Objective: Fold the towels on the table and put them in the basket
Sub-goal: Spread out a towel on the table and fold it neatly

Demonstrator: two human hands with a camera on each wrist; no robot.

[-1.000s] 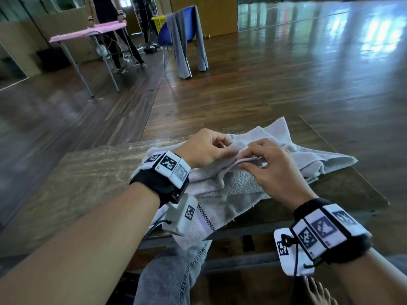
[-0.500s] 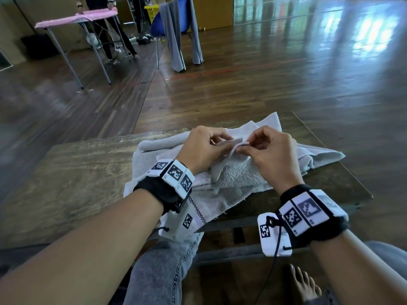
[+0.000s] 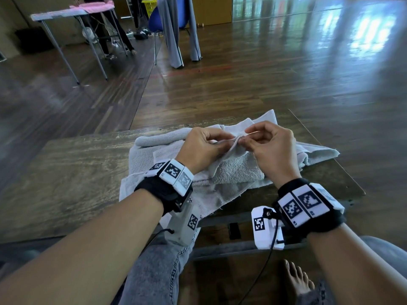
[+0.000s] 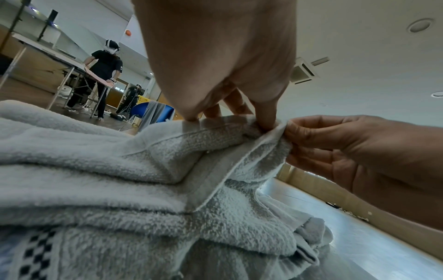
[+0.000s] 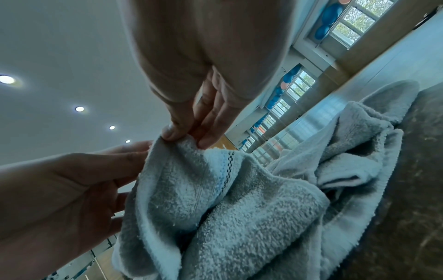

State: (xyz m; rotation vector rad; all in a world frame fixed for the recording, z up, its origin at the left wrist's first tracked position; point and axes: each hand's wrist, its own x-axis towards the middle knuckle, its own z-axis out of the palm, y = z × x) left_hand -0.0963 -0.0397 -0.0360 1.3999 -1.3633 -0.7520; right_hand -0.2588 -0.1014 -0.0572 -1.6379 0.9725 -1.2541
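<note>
A heap of light grey towels (image 3: 233, 170) lies on the wooden table (image 3: 72, 172), some hanging over the near edge. Both hands meet above the heap. My left hand (image 3: 207, 144) pinches the hem of the top towel (image 4: 215, 132) between thumb and fingers. My right hand (image 3: 271, 144) pinches the same hem (image 5: 182, 151) right beside it, lifting a small peak of cloth. A band of dark checks (image 5: 227, 170) runs near that towel's edge. No basket shows near the table.
The table's right edge (image 3: 326, 155) runs just past the heap. Beyond lies a wooden floor, with a blue chair draped in grey cloth (image 3: 174, 29), a yellow crate (image 3: 148, 7) and another table with a pink cloth (image 3: 92, 7), where a person stands.
Both hands have lifted the pinched hem a little and drawn it away from me. The camera has tilted down, so the table sits lower in view.
</note>
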